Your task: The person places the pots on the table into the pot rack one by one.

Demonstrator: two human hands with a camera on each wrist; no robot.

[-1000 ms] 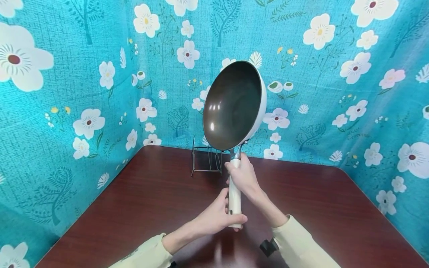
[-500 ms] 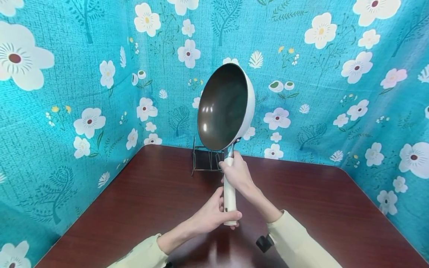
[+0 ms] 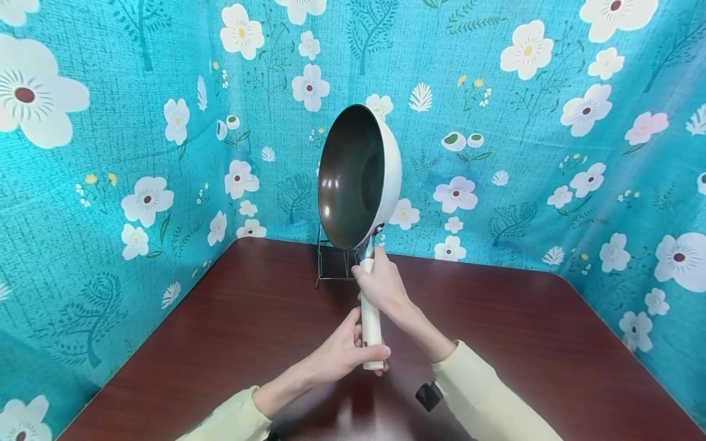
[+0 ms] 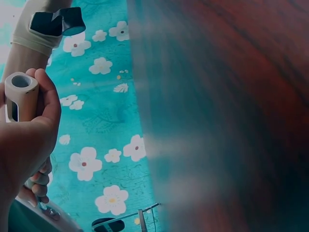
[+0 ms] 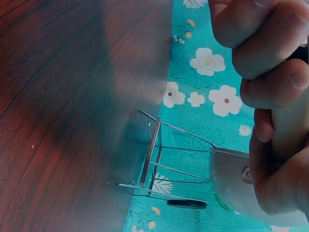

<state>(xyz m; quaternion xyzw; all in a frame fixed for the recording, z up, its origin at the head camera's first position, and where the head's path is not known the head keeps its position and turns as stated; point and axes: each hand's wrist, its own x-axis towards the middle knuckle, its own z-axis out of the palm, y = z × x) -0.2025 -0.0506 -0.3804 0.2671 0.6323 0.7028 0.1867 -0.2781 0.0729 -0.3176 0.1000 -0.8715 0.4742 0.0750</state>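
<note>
A frying pan [image 3: 352,177] with a dark inside and white outside is held upright above the table, its bowl turned toward the left. My right hand [image 3: 382,283] grips the upper part of its cream handle [image 3: 372,324], just below the metal neck. Lower down, my left hand [image 3: 343,352] holds the handle's end, thumb across the front. In the left wrist view, the left fingers [image 4: 49,104] curl round the handle's hollow end [image 4: 21,81]. The right wrist view shows the right fingers [image 5: 275,53] wrapped round the handle, with part of the pan's white outside [image 5: 231,179] beyond.
Behind the pan, a thin metal wire rack [image 3: 331,263] stands near the back edge of the dark red-brown table [image 3: 485,318]; the pan partly hides it. A blue flowered cloth [image 3: 469,73] hangs round the back and sides.
Both hands have carried the pan leftward, toward the front of the wire rack. The pan has turned further, so its opening looks narrower and more of its white side shows.
</note>
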